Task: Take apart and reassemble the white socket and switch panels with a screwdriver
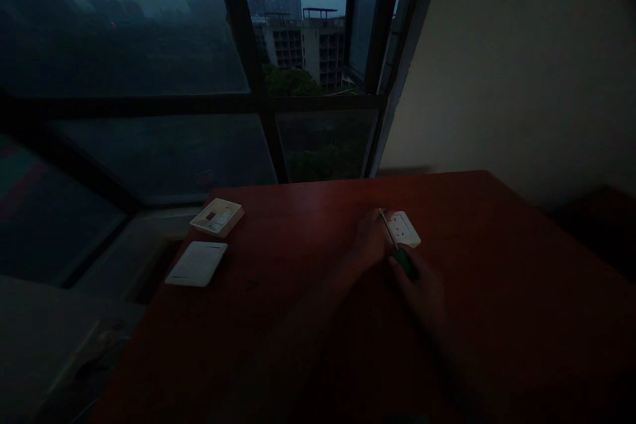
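Observation:
The room is very dim. On a reddish-brown table (308,318) lies a white wall socket plate (405,228). My left hand (370,238) rests against the plate's left edge, fingers curled on it. My right hand (422,285) is closed round the green handle of a screwdriver (397,248), whose thin shaft runs up and left to the plate's top left corner.
Two more white switch plates lie near the table's far left corner: one with its inner parts showing (217,217), one flat (197,263). A large dark window (199,79) is behind the table; a pale wall (521,66) is on the right.

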{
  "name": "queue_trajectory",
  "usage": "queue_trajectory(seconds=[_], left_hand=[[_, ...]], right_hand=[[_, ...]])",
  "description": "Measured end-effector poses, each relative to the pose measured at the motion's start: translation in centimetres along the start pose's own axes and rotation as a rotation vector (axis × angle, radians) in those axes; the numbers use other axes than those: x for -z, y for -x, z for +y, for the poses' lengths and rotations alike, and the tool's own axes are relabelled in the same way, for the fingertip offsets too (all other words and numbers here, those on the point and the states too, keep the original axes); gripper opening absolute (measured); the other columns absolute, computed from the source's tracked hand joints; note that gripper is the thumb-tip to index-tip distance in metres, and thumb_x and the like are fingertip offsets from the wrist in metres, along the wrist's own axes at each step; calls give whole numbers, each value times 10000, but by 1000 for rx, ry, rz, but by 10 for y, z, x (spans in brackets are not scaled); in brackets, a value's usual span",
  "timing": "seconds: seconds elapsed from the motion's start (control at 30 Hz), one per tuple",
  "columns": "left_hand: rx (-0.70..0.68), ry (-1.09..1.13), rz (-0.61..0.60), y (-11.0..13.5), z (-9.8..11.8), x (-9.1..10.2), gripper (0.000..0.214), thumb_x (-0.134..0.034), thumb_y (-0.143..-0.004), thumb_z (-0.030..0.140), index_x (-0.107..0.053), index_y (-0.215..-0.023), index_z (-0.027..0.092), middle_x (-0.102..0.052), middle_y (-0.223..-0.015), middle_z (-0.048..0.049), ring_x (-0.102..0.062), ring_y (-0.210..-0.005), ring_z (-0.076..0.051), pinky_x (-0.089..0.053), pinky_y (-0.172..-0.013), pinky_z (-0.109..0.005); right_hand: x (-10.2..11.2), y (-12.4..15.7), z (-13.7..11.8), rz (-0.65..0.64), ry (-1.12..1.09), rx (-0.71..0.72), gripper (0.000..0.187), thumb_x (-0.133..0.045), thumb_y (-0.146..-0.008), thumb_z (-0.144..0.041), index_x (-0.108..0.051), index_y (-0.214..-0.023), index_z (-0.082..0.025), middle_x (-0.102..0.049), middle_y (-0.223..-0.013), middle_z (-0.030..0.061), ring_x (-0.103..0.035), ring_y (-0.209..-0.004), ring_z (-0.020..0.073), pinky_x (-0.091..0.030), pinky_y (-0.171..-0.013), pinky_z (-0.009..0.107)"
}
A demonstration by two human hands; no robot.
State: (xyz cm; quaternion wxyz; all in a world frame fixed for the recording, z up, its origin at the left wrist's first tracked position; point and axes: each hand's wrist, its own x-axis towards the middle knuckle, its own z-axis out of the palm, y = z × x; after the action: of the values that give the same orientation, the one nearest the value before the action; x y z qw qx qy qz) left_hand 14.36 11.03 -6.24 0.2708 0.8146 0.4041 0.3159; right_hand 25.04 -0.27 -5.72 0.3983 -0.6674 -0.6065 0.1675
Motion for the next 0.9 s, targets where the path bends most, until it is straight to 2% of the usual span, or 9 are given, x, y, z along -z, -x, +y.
queue_trajectory(seconds=[0.1, 0.23, 0.37, 0.43, 0.57, 0.67, 0.8, 0.9], left_hand=[[-39, 32, 2, -13, -1, -14, 678, -752, -677, 333, -485, -1288, 214, -503, -1303, -88, -498, -1170, -267, -405, -1016, -395], [-82, 67, 10, -19, -3, -20, 765, -773, -646, 338, -451, -1326, 198, -491, -1332, -105, -476, -1210, -288, -387, -1036, -416], [-112, 83, 30, -14, -1, -14, 814, -741, -689, 301, -346, -1395, 214, -415, -1416, -108, -396, -1302, -275, -330, -1087, -430], [-111, 74, 42, -5, 1, -5, 822, -735, -697, 287, -322, -1405, 224, -383, -1440, -106, -361, -1328, -268, -307, -1103, -434], [-38, 37, 85, 27, 5, 25, 906, -758, -673, 246, -261, -1429, 189, -361, -1437, -146, -318, -1344, -322, -285, -1104, -512], [47, -20, 81, 59, 6, 61, 762, -633, -803, 235, -221, -1444, 233, -349, -1451, -108, -347, -1340, -270, -334, -1094, -467], [99, -183, 37, 100, 2, 111, 613, -583, -858, 316, -319, -1406, 237, -404, -1421, -93, -410, -1296, -264, -366, -1078, -445], [163, -343, 46, 128, -9, 139, 544, -576, -855, 311, -396, -1359, 216, -447, -1391, -98, -451, -1257, -273, -394, -1055, -437]], right_hand=[[0, 0, 0, -43, 19, 39, 433, -487, -854, -492, -636, -1131, -195, -715, -1039, 94, -683, -863, 260, -526, -771, 367], [0, 0, 2, -27, 12, 42, 418, -481, -862, -486, -634, -1124, -199, -711, -1047, 94, -677, -895, 263, -525, -791, 368], [0, 0, 3, -15, 10, 82, 412, -476, -868, -479, -629, -1131, -199, -679, -1148, 100, -647, -1015, 269, -502, -867, 376], [0, 1, 2, -26, 22, 70, 430, -474, -871, -475, -615, -1163, -192, -675, -1159, 106, -652, -1006, 266, -505, -861, 374], [-1, 4, 1, -90, 39, 23, 449, -468, -868, -479, -612, -1171, -180, -715, -1038, 107, -688, -854, 254, -534, -767, 370], [-4, 5, -1, -140, 67, 36, 440, -467, -864, -478, -626, -1140, -175, -710, -1048, 117, -681, -879, 263, -529, -787, 386], [-11, 3, -8, -219, 75, 20, 440, -453, -873, -467, -614, -1156, -172, -703, -1069, 126, -675, -912, 267, -523, -817, 408], [-17, -2, -17, -277, 60, 36, 427, -471, -862, -436, -623, -1153, -163, -702, -1070, 135, -671, -930, 279, -515, -838, 431]])
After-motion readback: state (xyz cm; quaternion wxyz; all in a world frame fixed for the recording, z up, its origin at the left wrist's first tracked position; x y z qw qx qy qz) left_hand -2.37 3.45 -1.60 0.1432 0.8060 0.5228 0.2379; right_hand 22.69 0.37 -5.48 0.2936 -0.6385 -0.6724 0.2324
